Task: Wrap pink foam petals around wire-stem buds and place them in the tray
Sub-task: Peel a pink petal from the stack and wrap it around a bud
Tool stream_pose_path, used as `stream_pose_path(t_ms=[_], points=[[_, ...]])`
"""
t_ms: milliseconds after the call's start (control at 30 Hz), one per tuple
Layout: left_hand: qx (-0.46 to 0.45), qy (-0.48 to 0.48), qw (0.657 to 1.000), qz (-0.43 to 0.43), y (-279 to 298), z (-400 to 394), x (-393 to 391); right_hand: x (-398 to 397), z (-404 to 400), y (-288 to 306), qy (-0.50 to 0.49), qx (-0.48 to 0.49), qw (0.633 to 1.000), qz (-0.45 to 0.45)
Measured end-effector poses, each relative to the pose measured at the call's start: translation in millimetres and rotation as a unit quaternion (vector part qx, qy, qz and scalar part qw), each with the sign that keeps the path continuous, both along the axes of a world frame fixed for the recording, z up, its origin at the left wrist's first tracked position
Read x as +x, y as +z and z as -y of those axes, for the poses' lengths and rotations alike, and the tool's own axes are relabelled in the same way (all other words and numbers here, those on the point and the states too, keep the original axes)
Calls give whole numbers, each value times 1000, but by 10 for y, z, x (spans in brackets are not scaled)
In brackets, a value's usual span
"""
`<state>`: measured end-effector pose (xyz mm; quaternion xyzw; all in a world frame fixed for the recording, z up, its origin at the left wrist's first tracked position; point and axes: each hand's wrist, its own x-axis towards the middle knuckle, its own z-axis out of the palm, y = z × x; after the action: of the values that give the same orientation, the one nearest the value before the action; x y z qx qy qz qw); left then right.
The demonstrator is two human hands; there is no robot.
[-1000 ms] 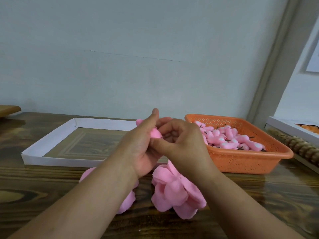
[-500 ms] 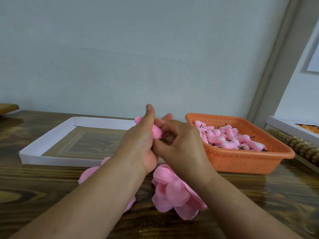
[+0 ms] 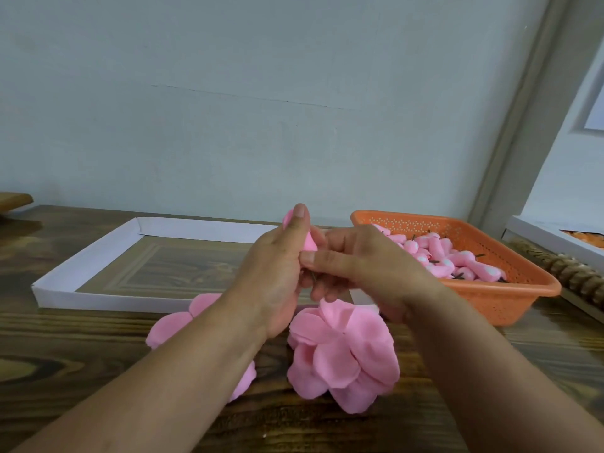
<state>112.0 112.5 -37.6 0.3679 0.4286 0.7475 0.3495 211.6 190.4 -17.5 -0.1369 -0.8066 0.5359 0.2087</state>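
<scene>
Our left hand and right hand meet, both pinching a pink foam bud above the petal stack. White tray lies beyond-left; orange basket crowds our right.

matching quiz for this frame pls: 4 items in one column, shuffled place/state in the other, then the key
Items
1. white tray
2. orange basket
3. loose petal pile
4. pink bud

Places/states
A. on the table near the person, below the hands
B. held up between the left hand and right hand
C. at the right, filled with pink buds on dark stems
D. at the left, no flowers in the part in view

Pairs: 1-D, 2-C, 3-A, 4-B
</scene>
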Motion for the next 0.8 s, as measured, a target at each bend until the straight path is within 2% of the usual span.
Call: stream_pose_path(t_ms=[100, 167, 300, 467, 633, 800], points=[[9, 5, 1000, -13, -29, -36, -14, 107, -173, 82, -30, 142, 988, 52], [0, 8, 1000, -14, -34, -34, -22, 134, -267, 42, -69, 227, 967, 90], [-21, 13, 1000, 16, -56, -22, -13, 121, -311, -106, -58, 326, 924, 193], [-56, 67, 996, 3, -115, 28, -58, 21, -287, -250, -28, 391, 890, 231], [-76, 84, 993, 16, -125, 60, -118, -5, -273, -247, -55, 368, 907, 196], [-74, 75, 994, 1, -123, 68, -118, 20, -238, -223, -25, 347, 918, 188]])
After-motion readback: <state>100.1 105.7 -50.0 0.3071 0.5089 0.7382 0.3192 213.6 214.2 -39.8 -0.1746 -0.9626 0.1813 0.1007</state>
